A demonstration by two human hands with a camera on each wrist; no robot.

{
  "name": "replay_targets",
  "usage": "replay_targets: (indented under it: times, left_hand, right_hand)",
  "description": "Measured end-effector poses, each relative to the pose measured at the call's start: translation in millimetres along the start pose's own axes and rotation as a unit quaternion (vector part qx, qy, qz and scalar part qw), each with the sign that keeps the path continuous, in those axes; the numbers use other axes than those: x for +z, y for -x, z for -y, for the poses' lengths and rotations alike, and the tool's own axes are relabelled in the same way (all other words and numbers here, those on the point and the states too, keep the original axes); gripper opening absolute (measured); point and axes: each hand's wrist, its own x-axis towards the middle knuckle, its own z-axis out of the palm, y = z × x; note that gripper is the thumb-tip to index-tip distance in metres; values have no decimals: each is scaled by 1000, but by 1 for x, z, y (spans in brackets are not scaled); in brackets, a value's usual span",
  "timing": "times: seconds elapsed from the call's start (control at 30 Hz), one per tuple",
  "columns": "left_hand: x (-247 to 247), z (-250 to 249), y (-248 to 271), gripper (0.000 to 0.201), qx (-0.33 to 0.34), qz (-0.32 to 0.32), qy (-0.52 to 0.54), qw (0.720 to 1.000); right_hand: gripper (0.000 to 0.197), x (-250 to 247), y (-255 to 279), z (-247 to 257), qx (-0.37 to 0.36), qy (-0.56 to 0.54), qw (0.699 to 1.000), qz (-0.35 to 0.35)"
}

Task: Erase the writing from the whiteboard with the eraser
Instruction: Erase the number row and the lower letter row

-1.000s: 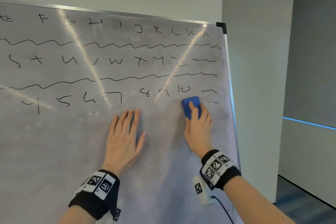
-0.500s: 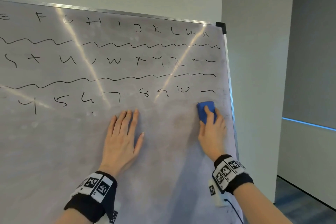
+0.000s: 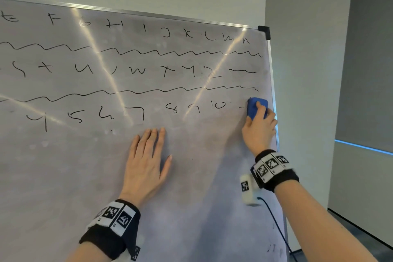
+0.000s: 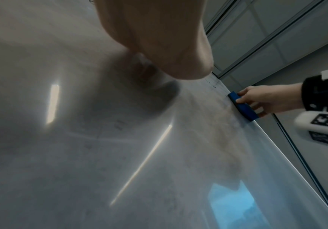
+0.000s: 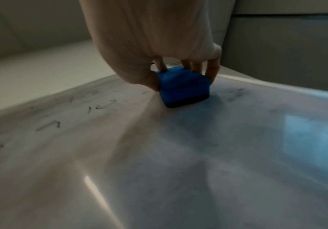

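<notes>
A large whiteboard [image 3: 191, 176] fills the head view, covered with black letters, wavy lines and a row of numbers [image 3: 217, 105]. My right hand [image 3: 258, 127] grips a blue eraser [image 3: 254, 107] and presses it on the board at the right end of the number row, close to the frame. In the right wrist view the eraser [image 5: 182, 86] sits flat on the board, with fingers [image 5: 211, 69] curled over it. My left hand [image 3: 146, 161] lies flat on the board below the "7", fingers straight. The left wrist view shows the eraser [image 4: 243, 106] from the side.
The board's lower half shows only grey smudges. Its right frame edge [image 3: 274, 100] and black top corner cap [image 3: 263, 32] are beside the eraser. A white wall [image 3: 302, 91] stands behind, and a cable [image 3: 276, 225] hangs from my right wrist.
My right hand has slid the eraser right and up, from under the "10" to the board's right edge, over the short dash there. The left hand has stayed put.
</notes>
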Motion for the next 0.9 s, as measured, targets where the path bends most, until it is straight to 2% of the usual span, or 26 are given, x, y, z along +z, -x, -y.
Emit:
replay_targets:
  times: [0.03, 0.1, 0.2, 0.23, 0.37, 0.43, 0.53, 0.6, 0.67, 0.73, 0.83, 0.9]
  left_hand:
    - [0, -1, 0, 65, -1, -1, 1, 1000]
    - [0, -2, 0, 65, -3, -4, 2, 1000]
    - [-2, 0, 0, 65, 1, -1, 0, 1000]
    - [-2, 0, 0, 65, 1, 2, -1, 1000]
    - [-2, 1, 0, 65, 3, 5, -3, 1000]
    - [-2, -1, 0, 65, 0, 3, -1, 1000]
    - [-2, -1, 0, 66, -1, 1, 1, 1000]
    - [-2, 0, 0, 66, 1, 4, -1, 1000]
    - [-2, 1, 0, 66, 2, 7, -2, 1000]
    - [-2, 0, 0, 66, 0, 2, 1, 1000]
    - [-1, -2, 0, 65, -1, -6, 5, 1000]
    - [-1, -1, 0, 65, 0, -6, 4, 1000]
  right_hand:
    - [53, 0, 0, 7, -3, -1, 1000, 2]
    - [53, 3, 13, 15, -53, 3, 999, 9]
    - [52, 9, 43, -7, -125, 17, 992, 12]
    - [53, 8, 45, -16, -112, 19, 993, 11]
    - [50, 0, 18, -14, 35, -16, 999, -1]
    - [50, 0, 18, 0, 11, -11, 1000, 1]
    - [53, 3, 30, -5, -88, 16, 996, 20]
    - [52, 2, 27, -18, -71, 13, 997, 21]
    - [51, 1, 20, -17, 6, -5, 1000, 5]
    - [50, 1, 16, -5, 31, -11, 999, -2]
    - [52, 2, 19, -1, -64, 19, 998, 17]
    - [53, 1, 14, -6, -83, 24, 996, 20]
